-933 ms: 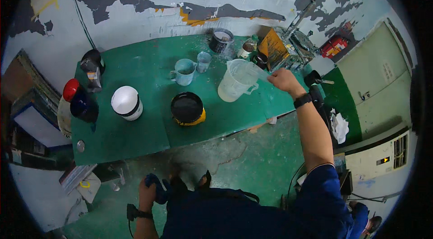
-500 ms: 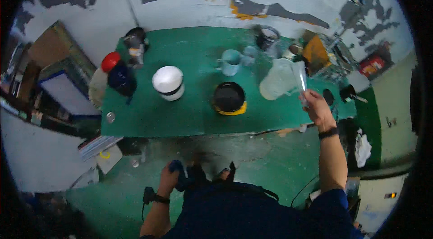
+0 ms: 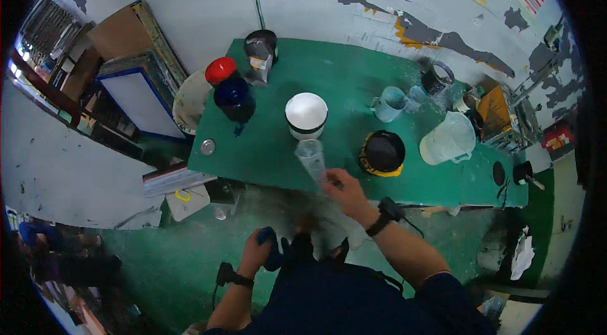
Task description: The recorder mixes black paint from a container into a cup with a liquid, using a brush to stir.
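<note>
My right hand (image 3: 348,194) is closed round the lower end of a clear plastic cup (image 3: 310,157), held over the near edge of the green table. The cup tilts away from me, its mouth close to a white tub (image 3: 306,112) with a dark band. A dark blue cloth (image 3: 272,251) is gripped in my left hand (image 3: 254,253), low beside my body and off the table. To the right of the tub sits a black container (image 3: 384,152) on something yellow.
Across the green table (image 3: 341,63) stand a clear pitcher (image 3: 447,139), a blue-grey mug (image 3: 390,104), a dark can (image 3: 437,78), a dark blue container (image 3: 234,100) and a red one (image 3: 220,71). Framed panels (image 3: 142,101) lean at the left.
My right hand has swung left with the clear cup, from beside the pitcher to just before the white tub. The view has turned right. My left hand still holds the blue cloth.
</note>
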A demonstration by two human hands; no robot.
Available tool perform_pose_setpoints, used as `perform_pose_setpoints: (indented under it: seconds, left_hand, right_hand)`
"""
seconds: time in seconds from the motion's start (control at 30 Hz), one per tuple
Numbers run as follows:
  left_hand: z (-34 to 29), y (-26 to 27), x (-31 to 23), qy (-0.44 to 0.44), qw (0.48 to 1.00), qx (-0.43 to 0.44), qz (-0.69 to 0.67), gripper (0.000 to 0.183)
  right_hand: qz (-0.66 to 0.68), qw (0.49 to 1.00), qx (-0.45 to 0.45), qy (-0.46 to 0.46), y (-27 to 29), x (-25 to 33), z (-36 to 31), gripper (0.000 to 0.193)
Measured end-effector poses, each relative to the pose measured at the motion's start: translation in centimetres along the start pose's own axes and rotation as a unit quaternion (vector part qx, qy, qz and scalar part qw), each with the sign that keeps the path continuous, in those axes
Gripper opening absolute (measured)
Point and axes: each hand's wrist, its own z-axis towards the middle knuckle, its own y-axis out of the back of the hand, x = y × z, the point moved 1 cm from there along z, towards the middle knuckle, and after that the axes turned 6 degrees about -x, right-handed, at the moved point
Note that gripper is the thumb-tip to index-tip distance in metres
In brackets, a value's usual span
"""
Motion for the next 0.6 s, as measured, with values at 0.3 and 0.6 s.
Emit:
perform_pose_setpoints:
  seconds: [0.3,0.6]
  left_hand:
    - [-0.1,8.5,10.7,0.039,0.990,-0.122,-0.050,0.034]
    - [1.5,11.8,7.9,0.083,0.986,-0.114,-0.084,0.023]
  right_hand:
    - [-0.069,0.986,-0.014,0.152,-13.8,-2.2,8.8,0.046]
    - [-0.114,0.979,-0.029,0.167,-19.4,-1.7,13.9,0.038]
